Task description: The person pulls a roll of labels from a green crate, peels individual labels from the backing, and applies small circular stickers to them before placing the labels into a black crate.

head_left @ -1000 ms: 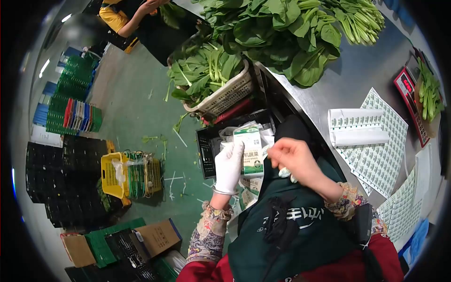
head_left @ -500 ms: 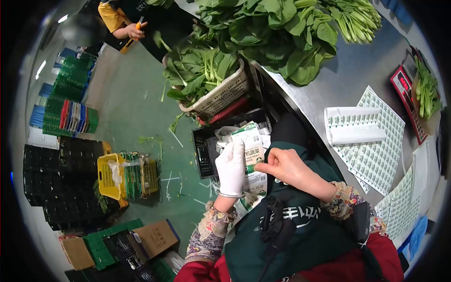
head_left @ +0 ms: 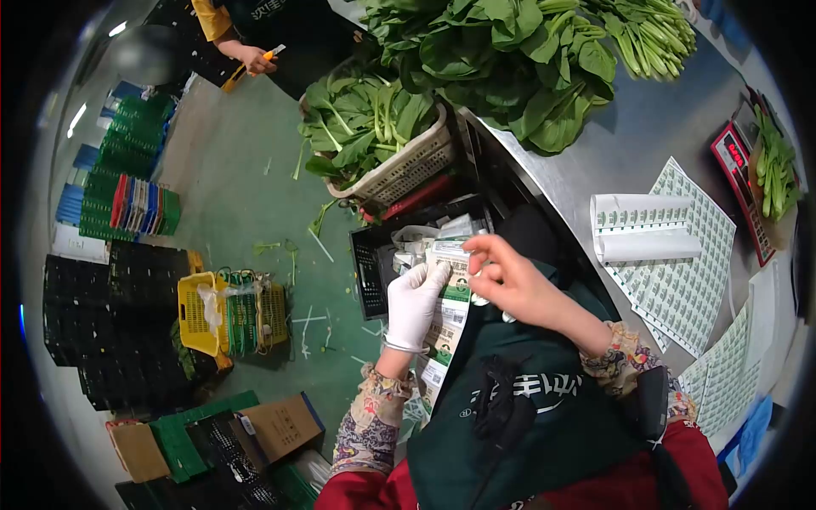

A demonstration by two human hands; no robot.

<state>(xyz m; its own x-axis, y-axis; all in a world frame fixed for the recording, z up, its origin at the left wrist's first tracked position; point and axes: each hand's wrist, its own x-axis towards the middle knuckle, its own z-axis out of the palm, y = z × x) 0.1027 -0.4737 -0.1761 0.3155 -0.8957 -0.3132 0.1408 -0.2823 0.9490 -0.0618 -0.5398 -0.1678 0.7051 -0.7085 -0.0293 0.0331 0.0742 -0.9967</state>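
Bare right hand shifts up, fingertips pinching top of white-and-green printed plastic bags beside black plastic crate; white-gloved left hand stays clamped round them; top bag likely peeling off.

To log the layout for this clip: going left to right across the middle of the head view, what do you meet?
Black crates → yellow basket → gloved left hand → printed bag → bare right hand → label sheets → red scale.
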